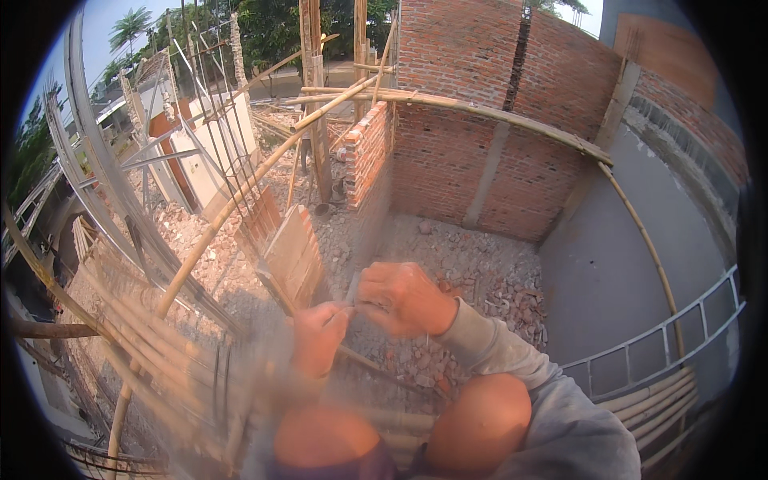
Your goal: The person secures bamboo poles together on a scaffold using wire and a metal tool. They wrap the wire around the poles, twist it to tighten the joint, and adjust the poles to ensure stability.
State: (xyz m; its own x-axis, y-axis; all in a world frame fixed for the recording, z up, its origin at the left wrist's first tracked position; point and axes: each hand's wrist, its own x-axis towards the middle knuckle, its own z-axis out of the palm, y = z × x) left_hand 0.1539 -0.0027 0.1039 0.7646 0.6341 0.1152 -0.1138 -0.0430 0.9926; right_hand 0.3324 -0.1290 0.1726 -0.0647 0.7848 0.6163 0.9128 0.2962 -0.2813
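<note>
In front of my knees, high above the rubble, my two hands meet. My left hand [318, 338] is closed in a pinch, thumb against finger, its tips touching the right hand's fingers. My right hand [406, 299] is curled, with thumb and fingers pressed together. Whatever lies between the fingertips is too small and blurred to name. A grey long sleeve [500, 344] covers my right forearm. Beneath the hands, broken brick rubble [512, 300] covers the ground.
Bamboo poles [640, 404] lie beside and under me. A long bamboo pole [212, 232] slants up on the left, near upright steel bars [228, 144]. At right, a metal ladder [664, 340] leans near a grey plastered wall [616, 264]. Brick walls [456, 152] rise ahead.
</note>
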